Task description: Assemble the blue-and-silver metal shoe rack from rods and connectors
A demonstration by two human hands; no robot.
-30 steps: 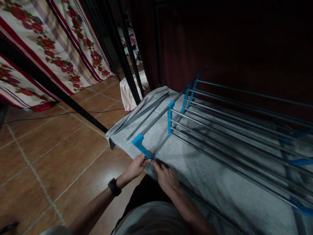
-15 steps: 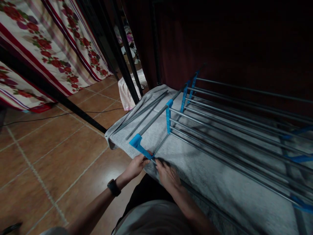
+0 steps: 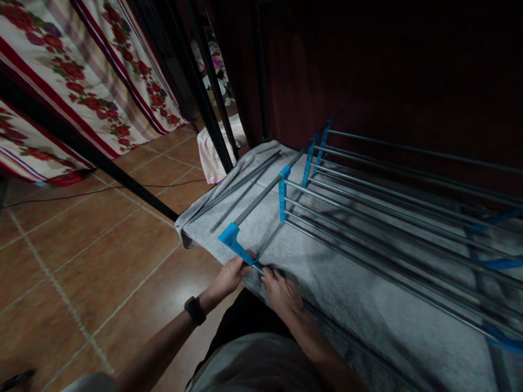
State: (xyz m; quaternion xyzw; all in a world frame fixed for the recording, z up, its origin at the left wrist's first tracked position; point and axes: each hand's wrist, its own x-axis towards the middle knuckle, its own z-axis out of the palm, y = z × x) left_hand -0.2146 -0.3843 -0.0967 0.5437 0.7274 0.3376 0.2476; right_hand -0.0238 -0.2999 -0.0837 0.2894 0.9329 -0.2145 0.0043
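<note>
A rack of grey metal bars [image 3: 347,197] joined by blue plastic connectors [image 3: 281,195] lies on a grey cloth [image 3: 343,277]. At its near left corner is a blue plastic bracket [image 3: 229,235], fitted on the end of a side tube. My left hand [image 3: 232,273] is closed around the bracket's lower end. Close beside it, my right hand [image 3: 283,289] pinches a thin metal rod [image 3: 258,268] that meets the bracket there. The fingertips of both hands are partly hidden.
Loose metal rods [image 3: 241,188] lie on the cloth at the left. Black metal posts [image 3: 210,114] and a slanting black bar [image 3: 122,177] stand on that side. A cable [image 3: 163,187] crosses the tiled floor [image 3: 118,261]. A floral curtain [image 3: 81,81] hangs at upper left.
The bracket and the near end of the side tube have shifted very slightly right. Both hands stay at the same joint, with a little more of the rod showing between them.
</note>
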